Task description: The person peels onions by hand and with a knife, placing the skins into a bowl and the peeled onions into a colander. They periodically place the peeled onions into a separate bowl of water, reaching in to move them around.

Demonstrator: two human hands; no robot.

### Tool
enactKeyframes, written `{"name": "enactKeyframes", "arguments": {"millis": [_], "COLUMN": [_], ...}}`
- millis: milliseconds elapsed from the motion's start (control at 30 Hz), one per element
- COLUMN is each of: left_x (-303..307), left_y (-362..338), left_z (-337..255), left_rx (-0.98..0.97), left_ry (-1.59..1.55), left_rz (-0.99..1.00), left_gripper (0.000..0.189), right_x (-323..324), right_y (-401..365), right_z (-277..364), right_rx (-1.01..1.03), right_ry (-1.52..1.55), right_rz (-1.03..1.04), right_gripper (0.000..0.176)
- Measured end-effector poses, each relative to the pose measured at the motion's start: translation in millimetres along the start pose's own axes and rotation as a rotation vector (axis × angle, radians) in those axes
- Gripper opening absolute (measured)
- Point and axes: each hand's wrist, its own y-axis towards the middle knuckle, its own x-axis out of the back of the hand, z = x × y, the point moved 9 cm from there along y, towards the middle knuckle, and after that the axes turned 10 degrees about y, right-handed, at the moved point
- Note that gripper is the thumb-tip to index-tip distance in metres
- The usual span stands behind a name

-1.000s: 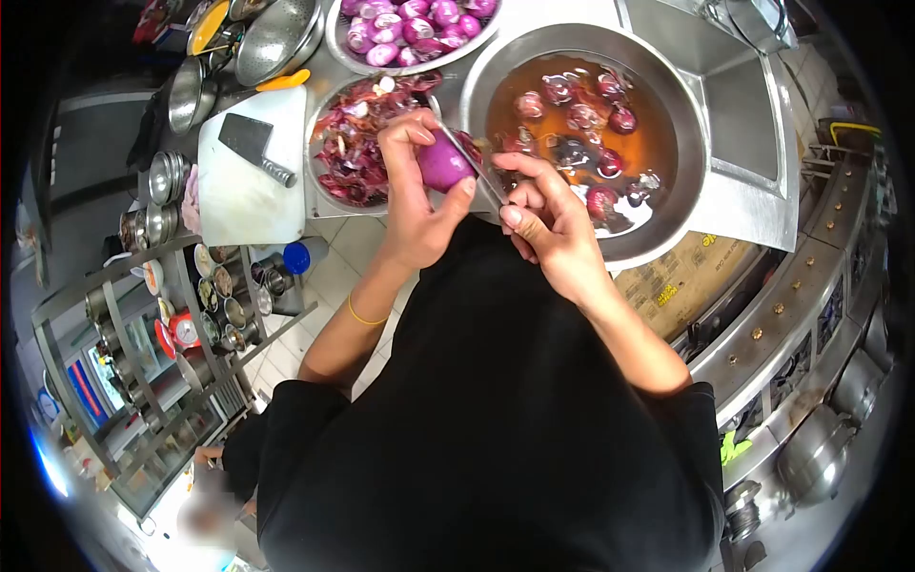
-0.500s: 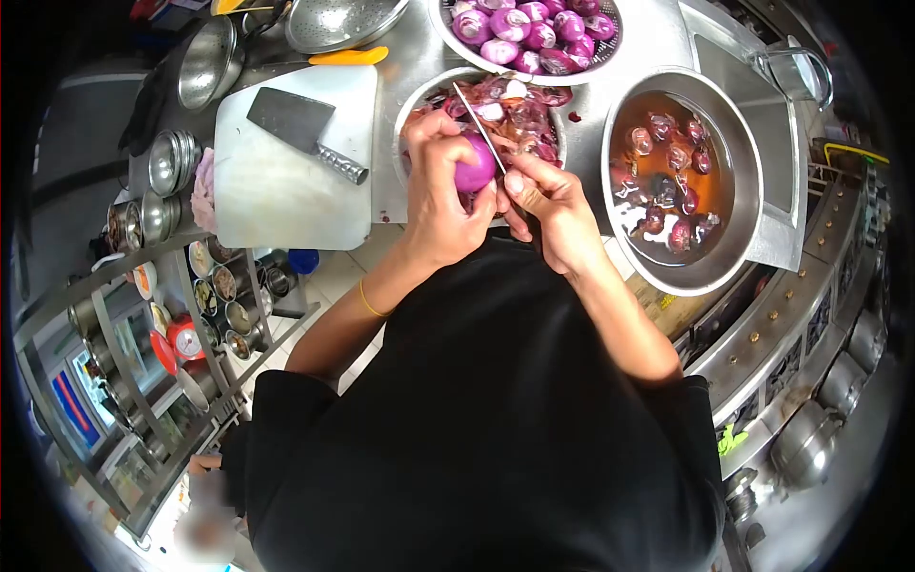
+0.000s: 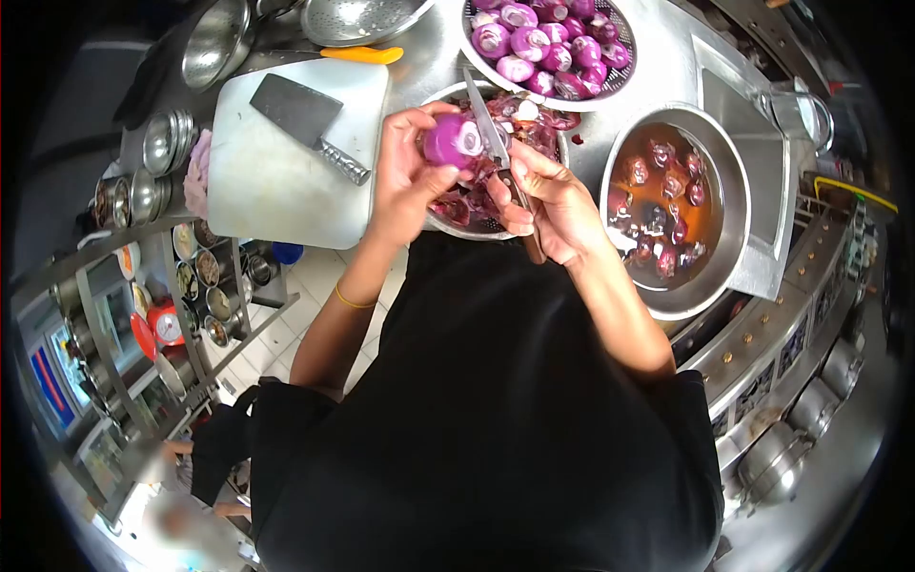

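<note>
Onion (image 3: 443, 142): smooth, glossy. Knife (image 3: 491, 132): metal blade, brown handle of wooden appearance. Peelings (image 3: 453, 207): thin, papery. Cleaver (image 3: 300, 107): dull metal blade, shiny textured handle. Cutting board (image 3: 276, 205): smooth, apparently plastic. Basin (image 3: 737, 191): smooth, shiny metal. Worktop (image 3: 662, 71): metal, satin sheen. Shirt (image 3: 505, 410): matt black cloth.

Onions (image 3: 530, 43) in colander (image 3: 619, 55), cleaver (image 3: 297, 107) on board (image 3: 276, 195)

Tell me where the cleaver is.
In the head view, the cleaver lies on the white cutting board, to the left of the left hand, which holds a purple onion.
</note>
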Motion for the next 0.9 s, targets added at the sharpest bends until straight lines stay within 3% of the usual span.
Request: {"name": "enactKeyframes", "arguments": {"millis": [33, 100, 233, 367, 567, 633, 767, 833, 900], "left_x": [0, -8, -11, 6, 12, 16, 32, 31, 24], "left_y": [1, -4, -19, -13, -13, -13, -19, -18, -15], "left_z": [10, 19, 42, 48, 21, 8, 3, 5, 0], "left_rx": [0.064, 0.181, 0.373, 0.263, 0.149, 0.113, 0.123, 0.099, 0.113], "left_ry": [-0.198, -0.243, -0.153, -0.158, -0.185, -0.227, -0.291, -0.388, -0.351], "left_rz": [0.030, -0.038, 0.016, -0.095, -0.049, -0.086, -0.129, -0.032, -0.085], "left_gripper": [0.048, 0.057, 0.050, 0.046, 0.046, 0.045, 0.050, 0.050, 0.050], "right_x": [-2, 4, 17, 13, 30, 42, 34, 32, 26], "right_y": [1, 8, 16, 15, 22, 25, 35, 31, 25], "right_z": [0, -1, -19, -9, 19, 27, 14, 8, 11], "right_rx": [-0.024, -0.024, -0.097, -0.177, -0.030, 0.065, 0.089, 0.094, 0.144], "right_ry": [0.048, -0.054, -0.214, 0.043, 0.073, -0.107, -0.653, -0.754, -0.753], "right_rz": [0.031, 0.029, 0.039, 0.164, 0.134, -0.032, -0.003, 0.014, 0.023], "right_gripper": [0.034, 0.035, 0.038, 0.040, 0.032, 0.041, 0.056, 0.057, 0.057]}}
